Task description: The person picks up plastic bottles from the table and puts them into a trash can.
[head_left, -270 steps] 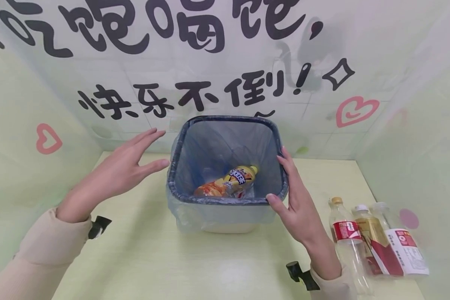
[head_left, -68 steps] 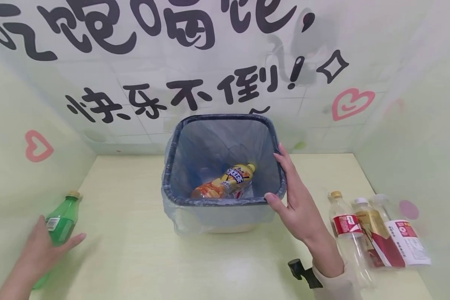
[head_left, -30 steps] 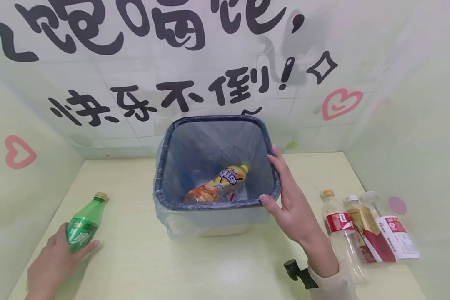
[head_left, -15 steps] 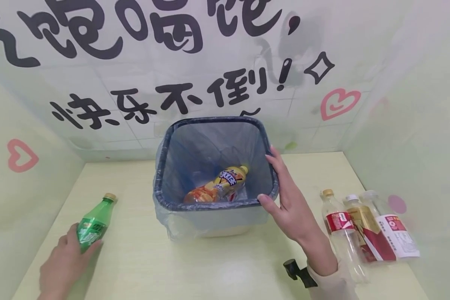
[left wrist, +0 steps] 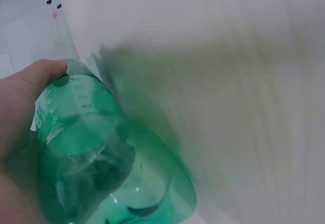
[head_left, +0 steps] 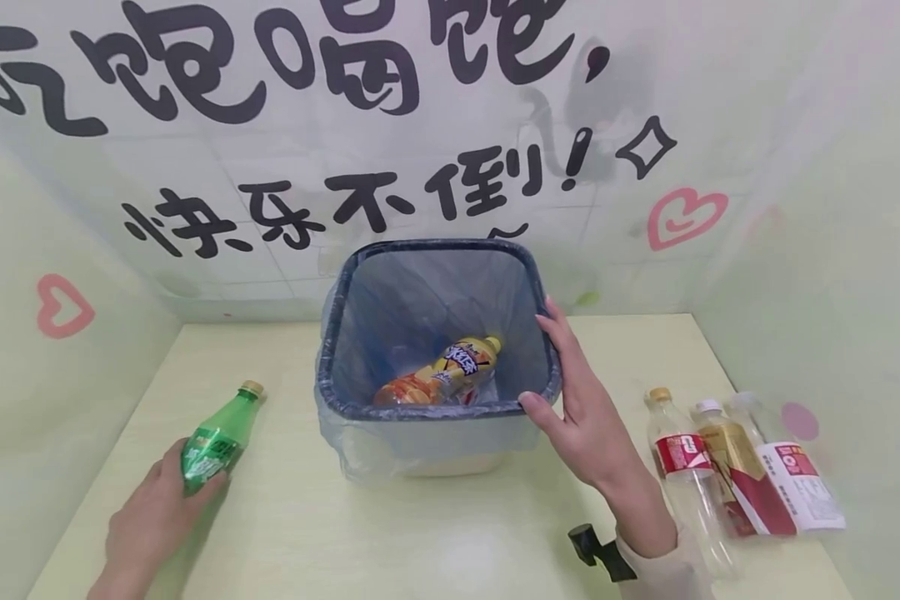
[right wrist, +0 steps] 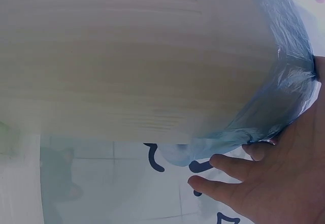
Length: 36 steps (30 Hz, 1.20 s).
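Observation:
In the head view, my left hand (head_left: pixel 153 508) grips a green plastic bottle (head_left: pixel 213 450) with an orange-yellow cap, left of the bin. The left wrist view shows its clear green base (left wrist: pixel 117 158) beside my thumb. My right hand (head_left: pixel 588 425) holds the right front corner of a trash bin (head_left: pixel 450 460) lined with a thin bluish bag, thumb and fingertips at the rim. In the right wrist view, the fingers (right wrist: pixel 228 188) lie spread along the bin's outside. Inside the bin lies an orange-and-yellow drink bottle (head_left: pixel 442 375), with something partly hidden beneath it.
Three bottles lie side by side at the right: one with a red label (head_left: pixel 682 454), one gold and red (head_left: pixel 742 467), one with a white label (head_left: pixel 798 483). Behind the light table (head_left: pixel 450 533) stands a wall (head_left: pixel 450 108) with black lettering; pale side walls flank it.
My left hand has gone from beside the bin to the far left, gripped the green bottle and brought it rightward toward the bin. My right hand has stayed on the bin's corner.

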Each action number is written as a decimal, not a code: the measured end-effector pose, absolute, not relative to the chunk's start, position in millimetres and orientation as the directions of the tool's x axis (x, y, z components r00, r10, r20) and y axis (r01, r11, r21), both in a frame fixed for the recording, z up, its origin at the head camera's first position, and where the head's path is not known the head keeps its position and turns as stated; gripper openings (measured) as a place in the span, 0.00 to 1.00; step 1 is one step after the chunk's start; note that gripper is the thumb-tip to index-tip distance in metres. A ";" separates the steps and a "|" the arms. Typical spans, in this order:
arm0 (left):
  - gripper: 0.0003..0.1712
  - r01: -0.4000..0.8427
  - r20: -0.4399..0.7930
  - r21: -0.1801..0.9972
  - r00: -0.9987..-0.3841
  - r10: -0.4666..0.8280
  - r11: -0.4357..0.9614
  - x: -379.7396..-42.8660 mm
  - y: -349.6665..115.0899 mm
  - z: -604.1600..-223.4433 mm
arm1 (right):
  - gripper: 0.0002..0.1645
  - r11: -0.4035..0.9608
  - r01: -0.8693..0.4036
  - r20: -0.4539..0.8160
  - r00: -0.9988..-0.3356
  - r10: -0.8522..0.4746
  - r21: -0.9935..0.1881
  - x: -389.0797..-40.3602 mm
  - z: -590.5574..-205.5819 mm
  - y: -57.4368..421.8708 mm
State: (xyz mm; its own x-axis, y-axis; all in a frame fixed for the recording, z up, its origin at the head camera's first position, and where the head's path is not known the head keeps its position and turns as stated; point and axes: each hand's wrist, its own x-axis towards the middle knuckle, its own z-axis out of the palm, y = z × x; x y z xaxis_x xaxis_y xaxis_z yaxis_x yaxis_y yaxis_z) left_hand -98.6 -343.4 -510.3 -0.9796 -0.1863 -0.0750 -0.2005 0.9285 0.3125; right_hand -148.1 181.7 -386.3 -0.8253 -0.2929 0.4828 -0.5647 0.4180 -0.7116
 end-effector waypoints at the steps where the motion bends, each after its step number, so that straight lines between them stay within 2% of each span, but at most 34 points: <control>1: 0.53 -0.195 -0.070 0.325 -0.981 -0.182 0.925 -99.2 -342.3 -508.8 | 0.43 0.416 -0.566 0.484 -0.824 -0.293 -0.712 -148.1 -386.2 181.4; 8: 0.53 -0.200 -0.083 0.449 -0.980 -0.183 0.871 -108.1 -331.2 -493.6 | 0.43 0.416 -0.566 0.487 -0.824 -0.289 -0.711 -147.1 -386.2 180.3; 15: 0.48 -0.091 0.098 0.552 -0.980 -0.173 0.829 -117.3 -311.8 -468.8 | 0.43 0.417 -0.574 0.496 -0.819 -0.288 -0.704 -147.4 -385.5 179.8; 22: 0.47 -0.050 0.167 0.588 -0.969 -0.182 0.807 -120.6 -290.6 -436.9 | 0.43 0.409 -0.579 0.501 -0.815 -0.291 -0.705 -148.0 -385.4 180.3; 36: 0.44 -0.061 0.168 0.625 -0.963 -0.210 0.778 -118.7 -273.0 -409.8 | 0.44 0.403 -0.578 0.499 -0.816 -0.292 -0.710 -147.3 -387.1 182.3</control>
